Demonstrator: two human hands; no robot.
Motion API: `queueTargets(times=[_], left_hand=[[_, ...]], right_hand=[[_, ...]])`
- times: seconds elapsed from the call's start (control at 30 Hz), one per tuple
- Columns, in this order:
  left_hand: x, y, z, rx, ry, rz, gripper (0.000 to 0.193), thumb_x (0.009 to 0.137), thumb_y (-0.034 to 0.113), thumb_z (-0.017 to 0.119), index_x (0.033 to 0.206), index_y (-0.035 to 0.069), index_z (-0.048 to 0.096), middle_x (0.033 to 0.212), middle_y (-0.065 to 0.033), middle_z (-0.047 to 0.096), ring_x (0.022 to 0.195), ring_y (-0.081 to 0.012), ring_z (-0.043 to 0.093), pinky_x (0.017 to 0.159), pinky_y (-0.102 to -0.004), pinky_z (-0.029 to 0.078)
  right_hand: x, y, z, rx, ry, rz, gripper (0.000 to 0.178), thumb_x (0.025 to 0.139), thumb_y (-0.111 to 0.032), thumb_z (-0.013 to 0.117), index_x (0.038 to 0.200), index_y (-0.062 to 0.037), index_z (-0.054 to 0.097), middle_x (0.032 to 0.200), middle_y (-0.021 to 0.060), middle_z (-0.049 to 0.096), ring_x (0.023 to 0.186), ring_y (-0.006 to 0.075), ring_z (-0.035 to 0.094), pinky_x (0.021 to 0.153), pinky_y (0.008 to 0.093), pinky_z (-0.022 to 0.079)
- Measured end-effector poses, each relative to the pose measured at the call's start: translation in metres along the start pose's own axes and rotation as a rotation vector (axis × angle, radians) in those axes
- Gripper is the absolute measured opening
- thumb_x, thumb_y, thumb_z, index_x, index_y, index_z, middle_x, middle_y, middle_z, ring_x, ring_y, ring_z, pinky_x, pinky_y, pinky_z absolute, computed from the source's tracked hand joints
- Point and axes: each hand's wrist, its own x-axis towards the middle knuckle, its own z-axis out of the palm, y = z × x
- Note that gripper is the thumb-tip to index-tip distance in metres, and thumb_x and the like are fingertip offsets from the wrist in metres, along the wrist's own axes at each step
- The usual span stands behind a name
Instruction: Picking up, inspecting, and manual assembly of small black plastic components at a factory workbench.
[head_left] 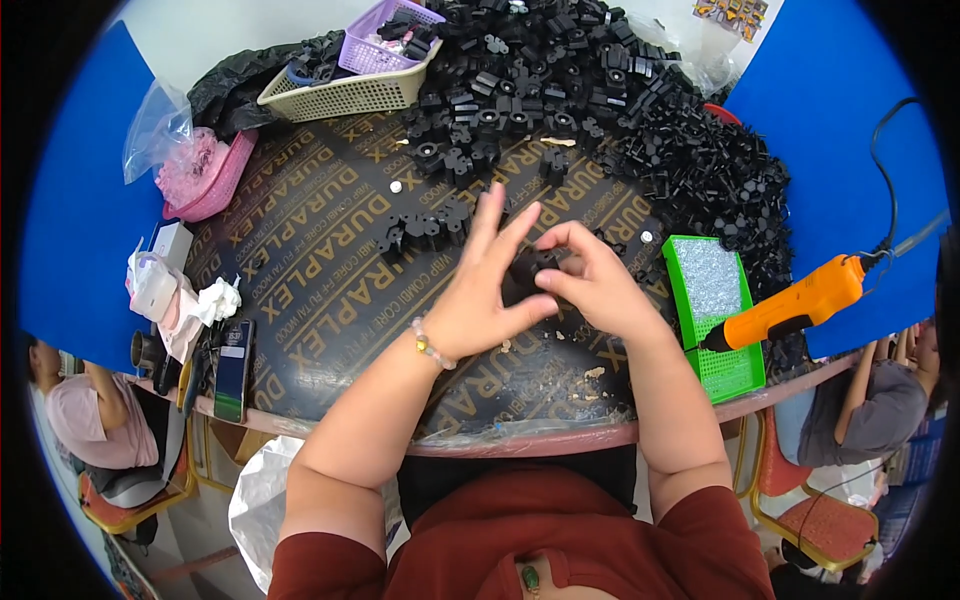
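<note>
A small black plastic part (529, 268) is pinched between the thumb and fingers of my right hand (605, 290), above the middle of the table. My left hand (482, 290) is open beside it, fingers stretched up and thumb pointing towards the part. Whether the left palm touches the part I cannot tell. Just beyond my left hand, a cluster of black plastic parts (425, 228) stands on the dark printed table board (330, 310). A single black part (553, 167) stands farther back, near a big heap of similar black pieces (520, 85).
At right, an orange electric screwdriver (800, 302) with a cord lies over a green tray (705, 280) of small silvery pieces. Thin black pieces (690, 160) are heaped behind it. A beige basket (345, 98), a pink basket (215, 180) and a phone (233, 368) are at left.
</note>
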Motion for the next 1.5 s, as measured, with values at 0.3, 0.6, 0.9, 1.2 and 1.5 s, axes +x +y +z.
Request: queueTargets(times=[0.3, 0.6, 0.9, 1.2, 1.5], left_hand=[[-0.006, -0.050, -0.032, 0.894, 0.024, -0.604, 0.077, 0.089, 0.061, 0.056, 0.150, 0.017, 0.038, 0.158, -0.0241, 0.025, 0.148, -0.0399, 0.016, 0.116, -0.0636, 0.008], [-0.006, -0.065, -0.036, 0.984, -0.032, -0.493, 0.074, 0.085, 0.043, 0.071, 0.150, 0.028, 0.038, 0.153, -0.0160, 0.037, 0.146, -0.0345, 0.026, 0.115, -0.0610, 0.017], [-0.012, -0.081, -0.045, 0.996, 0.082, -0.439, 0.072, 0.080, 0.010, 0.068, 0.146, 0.022, 0.044, 0.154, -0.0175, 0.035, 0.147, -0.0344, 0.025, 0.115, -0.0636, 0.014], [0.007, -0.042, -0.035, 0.175, 0.273, -0.260, 0.066, 0.081, 0.010, 0.065, 0.144, 0.016, 0.047, 0.155, -0.0204, 0.032, 0.140, -0.0388, 0.036, 0.114, -0.0479, 0.030], [0.003, -0.017, -0.025, -1.182, 0.048, -0.568, 0.056, 0.091, 0.002, 0.060, 0.143, 0.008, 0.042, 0.121, -0.0100, 0.060, 0.110, -0.0201, 0.062, 0.092, -0.0355, 0.055]], right_hand=[[0.073, 0.029, -0.010, -0.850, 0.490, -0.180, 0.034, 0.076, -0.010, 0.077, 0.098, -0.0053, 0.052, 0.104, 0.0155, 0.060, 0.097, 0.0364, 0.060, 0.081, 0.0428, 0.049], [0.101, 0.010, 0.003, -0.965, 0.104, -0.237, 0.097, 0.066, -0.025, 0.087, 0.149, -0.0120, 0.038, 0.142, 0.0200, 0.046, 0.131, 0.0399, 0.043, 0.110, 0.0433, 0.039], [0.122, -0.010, 0.016, -0.906, -0.061, -0.062, 0.081, 0.067, -0.037, 0.085, 0.134, -0.0038, 0.056, 0.134, 0.0248, 0.054, 0.129, 0.0373, 0.049, 0.107, 0.0413, 0.042], [0.135, 0.015, -0.058, -1.186, 0.240, -0.031, 0.049, 0.078, -0.010, 0.072, 0.126, -0.0086, 0.059, 0.119, 0.0197, 0.063, 0.113, 0.0369, 0.060, 0.098, 0.0417, 0.049], [0.036, -0.064, -0.002, -0.319, 0.005, -0.211, 0.063, 0.085, -0.005, 0.066, 0.144, -0.0084, 0.045, 0.130, 0.0128, 0.060, 0.103, 0.0196, 0.062, 0.087, 0.0309, 0.052]])
